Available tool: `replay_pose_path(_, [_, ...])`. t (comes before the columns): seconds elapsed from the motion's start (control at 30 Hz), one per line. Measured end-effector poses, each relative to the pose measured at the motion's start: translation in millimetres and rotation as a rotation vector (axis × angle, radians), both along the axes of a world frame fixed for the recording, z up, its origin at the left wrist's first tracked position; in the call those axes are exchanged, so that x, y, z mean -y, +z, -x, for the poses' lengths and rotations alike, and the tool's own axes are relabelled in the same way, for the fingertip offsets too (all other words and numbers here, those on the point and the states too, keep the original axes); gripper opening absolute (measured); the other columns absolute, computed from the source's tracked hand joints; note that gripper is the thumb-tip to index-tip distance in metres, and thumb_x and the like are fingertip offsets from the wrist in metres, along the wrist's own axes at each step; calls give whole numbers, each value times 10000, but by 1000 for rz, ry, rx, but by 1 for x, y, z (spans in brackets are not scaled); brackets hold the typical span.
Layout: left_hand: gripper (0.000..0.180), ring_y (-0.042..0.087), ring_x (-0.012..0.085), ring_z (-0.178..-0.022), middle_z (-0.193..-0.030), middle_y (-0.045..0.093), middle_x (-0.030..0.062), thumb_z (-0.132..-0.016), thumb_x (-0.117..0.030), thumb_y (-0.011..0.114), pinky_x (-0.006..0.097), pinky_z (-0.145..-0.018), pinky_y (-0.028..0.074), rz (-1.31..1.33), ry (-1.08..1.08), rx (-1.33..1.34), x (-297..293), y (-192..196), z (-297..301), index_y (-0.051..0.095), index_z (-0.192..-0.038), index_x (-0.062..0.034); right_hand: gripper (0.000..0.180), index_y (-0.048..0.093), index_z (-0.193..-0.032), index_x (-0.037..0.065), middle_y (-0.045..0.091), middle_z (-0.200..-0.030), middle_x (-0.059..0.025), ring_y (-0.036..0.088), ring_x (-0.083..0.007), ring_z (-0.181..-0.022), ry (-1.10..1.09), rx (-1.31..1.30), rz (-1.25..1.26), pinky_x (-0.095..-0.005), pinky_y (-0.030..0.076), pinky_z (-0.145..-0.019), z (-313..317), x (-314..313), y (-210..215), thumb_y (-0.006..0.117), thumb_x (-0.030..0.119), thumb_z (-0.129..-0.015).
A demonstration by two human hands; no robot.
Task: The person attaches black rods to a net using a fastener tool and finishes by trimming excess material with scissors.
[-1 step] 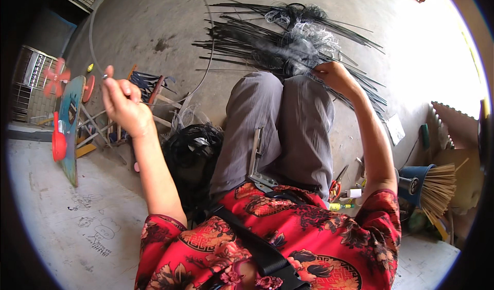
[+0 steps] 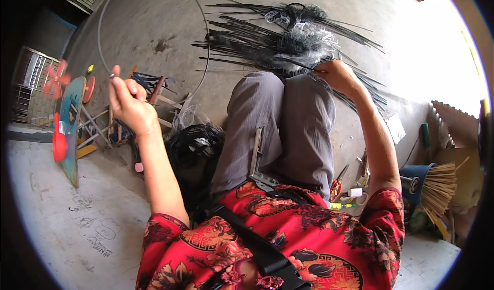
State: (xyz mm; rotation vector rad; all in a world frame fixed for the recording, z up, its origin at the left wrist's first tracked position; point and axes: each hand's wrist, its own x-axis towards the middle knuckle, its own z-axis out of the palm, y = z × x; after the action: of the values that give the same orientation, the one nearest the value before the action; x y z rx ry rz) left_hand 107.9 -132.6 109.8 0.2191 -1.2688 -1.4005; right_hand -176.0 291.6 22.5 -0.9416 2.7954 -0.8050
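My left hand (image 2: 135,109) is closed round a large thin grey hoop (image 2: 99,30), which stands up over the floor at the left. At the far side of my knees, my right hand (image 2: 339,76) pinches the end of a thin black rod (image 2: 294,62), pointing left. Under and beyond that hand lie several black rods (image 2: 234,28) in loose bundles. White and grey netting (image 2: 309,35) is tangled over their middle. My fingertips partly hide where the rod is gripped.
Beside my left leg sits a heap of black material (image 2: 193,156). Wooden folding stools (image 2: 157,92), a green board (image 2: 74,130) and a red fan (image 2: 57,79) stand left. At right are red-handled pliers (image 2: 337,187), a white roll (image 2: 355,193) and a blue bucket (image 2: 425,179) of thin sticks.
My left hand and the hoop have shifted slightly right. The black rod in my right hand now shows clearly over the netting, where there was a blur before.
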Motion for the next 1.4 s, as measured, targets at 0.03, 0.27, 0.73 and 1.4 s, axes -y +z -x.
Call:
replay_pose_path(0.03, [404,409,38,-634,-774,505,-44,-1185,-270,610,225,-517,291,5,4,23,1,-8,3,661,-1450,31,243,833,-1141,51,762,-870,-168,687,-271,-736,49,-7,-32,-424,568,-735,3,-4,18,763,262,-1042])
replay_pose_path(0.27, [378,436,36,-644,-773,529,-47,-1199,-244,585,219,-522,311,-1,-84,-32,-9,1,21,670,-1453,22,215,852,-1149,60,746,-811,-132,637,-199,-695,-25,125,67,-405,551,-708,12,-59,15,759,223,-1045])
replay_pose_path(0.73, [587,674,351,-1268,-1458,613,214,-1093,-92,650,448,-1060,544,613,576,679,51,-88,40,467,-1648,-34,216,832,-1179,-9,492,-679,93,380,-11,-583,-266,471,636,-241,260,-530,-108,-137,3,672,121,-1113])
replay_pose_path(1.4, [324,521,116,-671,-963,695,48,-1207,-298,554,311,-650,464,-536,-754,-35,-25,-100,88,678,-1357,-39,264,807,-1221,134,728,-964,-99,705,-307,-916,-69,-616,69,-411,539,-820,-181,-60,-40,818,105,-958])
